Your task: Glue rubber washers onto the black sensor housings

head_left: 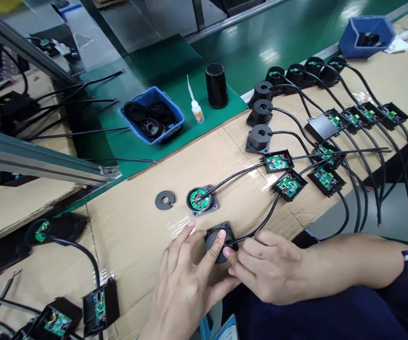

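Note:
A black round housing (213, 241) with a square flange lies at the cardboard's near edge. My left hand (186, 278) grips it, with the thumb pressing on the dark disc in its top. My right hand (269, 264) is closed around the black cable (270, 217) where it enters the housing, its thumb tip against the rim. That cable runs to an open black box (289, 185) with a green circuit board. Just beyond my hands sits another round housing (201, 199), its green board and wires exposed. Beside it lies a flat, notched black ring (164, 200).
A blue bin (151, 115) of black round parts, a small white bottle (197, 111) and a black cup (217, 86) stand on the green mat. Several cabled housings (259, 137) line the right, near another blue bin (366, 37). A metal post (41, 158) rises at left.

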The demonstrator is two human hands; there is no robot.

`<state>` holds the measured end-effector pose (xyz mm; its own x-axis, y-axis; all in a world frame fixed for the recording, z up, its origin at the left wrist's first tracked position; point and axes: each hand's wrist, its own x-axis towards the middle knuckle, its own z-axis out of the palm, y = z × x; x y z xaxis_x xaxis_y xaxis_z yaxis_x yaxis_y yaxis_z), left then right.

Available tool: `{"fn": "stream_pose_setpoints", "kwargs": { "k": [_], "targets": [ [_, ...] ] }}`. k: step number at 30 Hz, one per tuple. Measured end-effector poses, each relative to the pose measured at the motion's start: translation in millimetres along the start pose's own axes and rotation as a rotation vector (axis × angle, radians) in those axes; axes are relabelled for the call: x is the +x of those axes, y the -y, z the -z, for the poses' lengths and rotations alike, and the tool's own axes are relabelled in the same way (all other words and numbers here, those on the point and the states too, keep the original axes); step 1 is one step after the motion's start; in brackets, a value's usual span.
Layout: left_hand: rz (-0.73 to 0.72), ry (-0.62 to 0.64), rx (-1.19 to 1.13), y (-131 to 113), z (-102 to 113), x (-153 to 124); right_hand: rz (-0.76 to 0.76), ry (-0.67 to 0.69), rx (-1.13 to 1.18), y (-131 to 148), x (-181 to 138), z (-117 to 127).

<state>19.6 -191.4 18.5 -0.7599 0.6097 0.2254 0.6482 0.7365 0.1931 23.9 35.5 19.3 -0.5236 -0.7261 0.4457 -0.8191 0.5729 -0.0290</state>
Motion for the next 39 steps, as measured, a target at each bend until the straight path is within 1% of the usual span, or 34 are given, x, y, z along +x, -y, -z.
{"fn": "stream_pose_setpoints", "kwargs": {
  "k": [2, 4, 5, 7, 8, 9, 10, 11, 13, 14, 16, 18, 20, 22, 24, 25, 26, 28, 30, 31, 35, 39],
  "targets": [
    [-0.026, -0.007, -0.051, 6.6, 1.1, 0.9, 0.038, 0.040, 0.033, -5.2, 1.1, 1.3],
    [-0.061, 0.008, -0.111, 19.3, 1.9, 2.5, 0.042, 0.059, 0.043, -10.3, 1.4, 1.1],
    [-0.040, 0.021, -0.133, 28.5, 1.9, 3.7, 0.040, 0.059, 0.046, -12.2, 1.5, 0.4],
    [0.076, 0.012, -0.126, 52.5, 0.6, 7.0, 0.038, 0.050, 0.065, -14.6, 1.4, -1.9],
    [0.145, -0.019, -0.091, 66.7, -0.8, 9.1, 0.033, 0.047, 0.079, -15.1, 1.2, -3.0],
    [0.183, -0.054, -0.039, 81.5, -2.6, 11.5, 0.027, 0.043, 0.094, -15.3, 0.9, -3.9],
    [0.193, -0.057, 0.017, 96.1, -4.7, 14.0, 0.022, 0.047, 0.108, -15.5, 0.8, -4.4],
    [0.179, -0.049, 0.062, 109.9, -6.9, 16.7, 0.020, 0.056, 0.117, -15.6, 0.7, -4.2],
    [0.160, 0.004, 0.109, 132.1, -11.2, 21.8, 0.031, 0.080, 0.121, -16.3, 1.2, -1.8],
    [0.163, 0.027, 0.111, 139.9, -13.0, 24.2, 0.043, 0.094, 0.120, -16.8, 1.9, 0.2],
    [0.177, 0.060, 0.084, 148.0, -15.3, 28.1, 0.070, 0.124, 0.117, -18.0, 3.9, 4.7],
    [0.183, 0.082, 0.033, 147.0, -14.9, 30.6, 0.088, 0.160, 0.117, -19.4, 5.9, 8.3],
    [0.210, 0.068, -0.043, 138.4, -11.1, 31.4, 0.093, 0.187, 0.120, -20.6, 7.3, 9.9],
    [0.302, 0.043, -0.146, 125.0, -4.6, 31.2, 0.098, 0.209, 0.130, -22.0, 7.7, 9.6],
    [0.395, -0.015, -0.274, 110.6, 1.4, 31.5, 0.091, 0.216, 0.150, -24.0, 7.8, 8.5],
    [0.412, -0.043, -0.347, 104.1, 3.0, 32.5, 0.083, 0.221, 0.161, -25.4, 8.2, 8.3],
    [0.404, -0.051, -0.428, 98.4, 3.2, 34.5, 0.076, 0.229, 0.171, -27.2, 8.9, 8.6],
    [0.324, -0.056, -0.578, 89.7, -1.1, 41.4, 0.082, 0.257, 0.193, -32.1, 11.8, 11.0],
    [0.260, -0.009, -0.687, 84.3, -9.2, 50.7, 0.121, 0.310, 0.215, -38.5, 16.6, 15.5],
    [0.255, 0.004, -0.720, 82.5, -13.4, 55.1, 0.145, 0.338, 0.219, -41.9, 19.3, 18.1],
    [0.295, 0.040, -0.806, 79.7, -22.2, 61.7, 0.234, 0.386, 0.254, -53.9, 29.9, 25.1],
    [0.250, 0.066, -0.799, 77.6, -19.7, 54.8, 0.238, 0.430, 0.343, -62.3, 35.9, 22.9]
  ]
}}
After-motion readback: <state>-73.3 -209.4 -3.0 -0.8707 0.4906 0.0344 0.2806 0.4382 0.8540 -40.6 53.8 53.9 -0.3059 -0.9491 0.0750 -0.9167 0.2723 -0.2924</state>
